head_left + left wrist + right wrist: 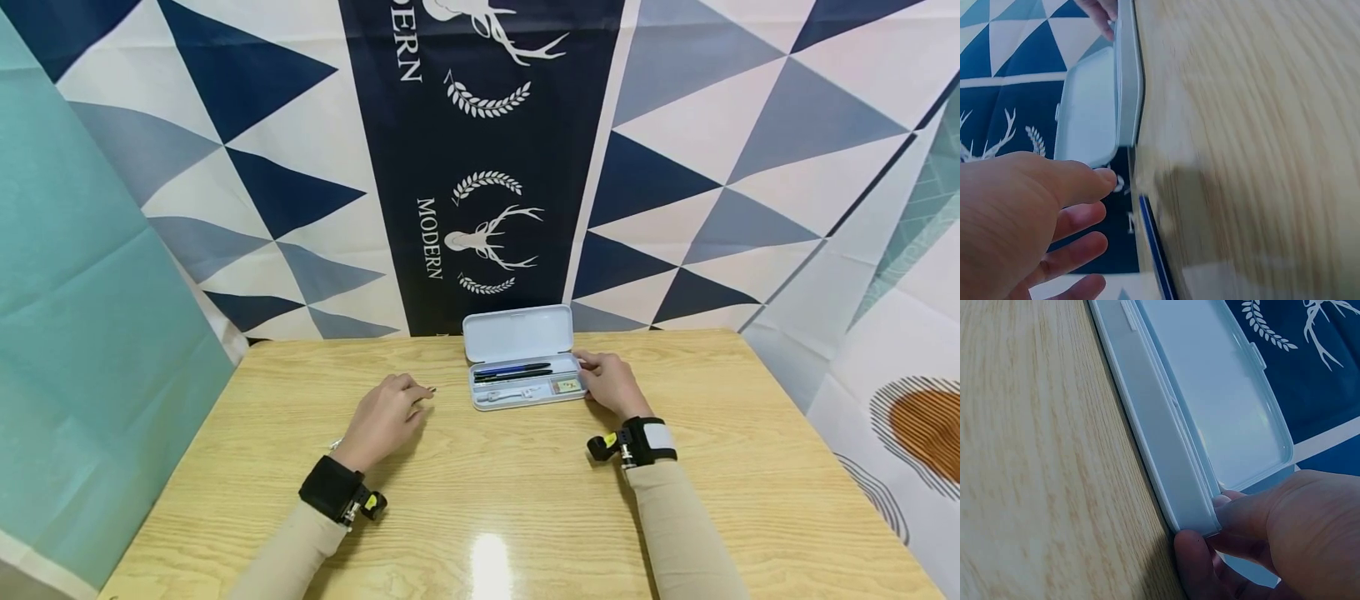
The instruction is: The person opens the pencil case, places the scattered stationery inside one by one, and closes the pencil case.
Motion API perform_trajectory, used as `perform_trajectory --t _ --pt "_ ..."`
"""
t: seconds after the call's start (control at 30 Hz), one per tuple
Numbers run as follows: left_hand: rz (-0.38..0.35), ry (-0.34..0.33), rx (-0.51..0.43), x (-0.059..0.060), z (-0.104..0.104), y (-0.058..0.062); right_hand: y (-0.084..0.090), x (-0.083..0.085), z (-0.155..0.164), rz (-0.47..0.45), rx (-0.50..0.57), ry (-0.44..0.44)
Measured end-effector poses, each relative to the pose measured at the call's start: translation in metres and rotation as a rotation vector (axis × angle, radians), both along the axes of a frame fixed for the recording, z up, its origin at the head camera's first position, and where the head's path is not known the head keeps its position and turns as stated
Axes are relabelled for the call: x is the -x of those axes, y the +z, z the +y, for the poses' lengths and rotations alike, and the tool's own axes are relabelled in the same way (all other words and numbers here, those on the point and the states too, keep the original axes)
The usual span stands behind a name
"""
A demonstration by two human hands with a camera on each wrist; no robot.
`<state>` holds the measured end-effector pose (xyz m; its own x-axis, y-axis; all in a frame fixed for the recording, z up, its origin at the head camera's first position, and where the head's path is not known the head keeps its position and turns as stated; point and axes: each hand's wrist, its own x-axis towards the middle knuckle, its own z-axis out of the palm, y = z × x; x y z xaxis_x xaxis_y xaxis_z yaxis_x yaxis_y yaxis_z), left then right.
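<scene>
A white pencil case lies open at the far middle of the wooden table, its lid standing up behind it. Inside it lie dark and blue pens, a white item and a small yellow-green piece. My right hand holds the case's right end. In the right wrist view the right hand has its thumb against the case wall and fingertips on the rim. My left hand rests on the table left of the case, fingers relaxed, holding nothing. The left hand is apart from the case.
A patterned cloth backdrop with blue triangles and a deer print hangs right behind the table's far edge. A teal sheet closes off the left side. The table top shows bare wood in front of and beside the case.
</scene>
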<state>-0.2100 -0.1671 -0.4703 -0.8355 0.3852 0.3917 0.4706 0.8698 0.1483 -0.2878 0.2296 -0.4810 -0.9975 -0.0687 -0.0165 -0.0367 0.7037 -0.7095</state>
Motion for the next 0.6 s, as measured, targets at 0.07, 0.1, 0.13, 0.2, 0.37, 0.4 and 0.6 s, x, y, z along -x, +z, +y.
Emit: perform_trajectory --t 0.07,0.1,0.13,0.2,0.37,0.4,0.6 --pt "0.011 0.011 -0.006 -0.002 -0.008 -0.001 0.000 0.000 0.000 -0.003 0.002 0.002" --pt "0.011 0.016 -0.009 -0.003 -0.011 -0.001 0.001 0.000 0.000 -0.003 0.000 0.004" --pt "0.009 0.019 -0.012 -0.003 -0.015 0.000 0.001 0.000 0.000 -0.004 -0.002 0.005" --pt "0.009 0.023 -0.019 -0.003 -0.020 0.000 0.001 0.000 0.001 -0.012 -0.004 -0.001" --pt "-0.060 0.027 -0.028 -0.001 -0.029 0.005 0.001 0.001 0.002 -0.018 -0.004 -0.012" --pt "-0.086 0.028 -0.031 -0.001 -0.031 0.006 0.001 0.001 0.002 -0.016 -0.001 -0.011" --pt "-0.295 0.032 -0.045 0.001 -0.043 0.023 -0.001 0.000 0.000 0.010 0.011 0.002"
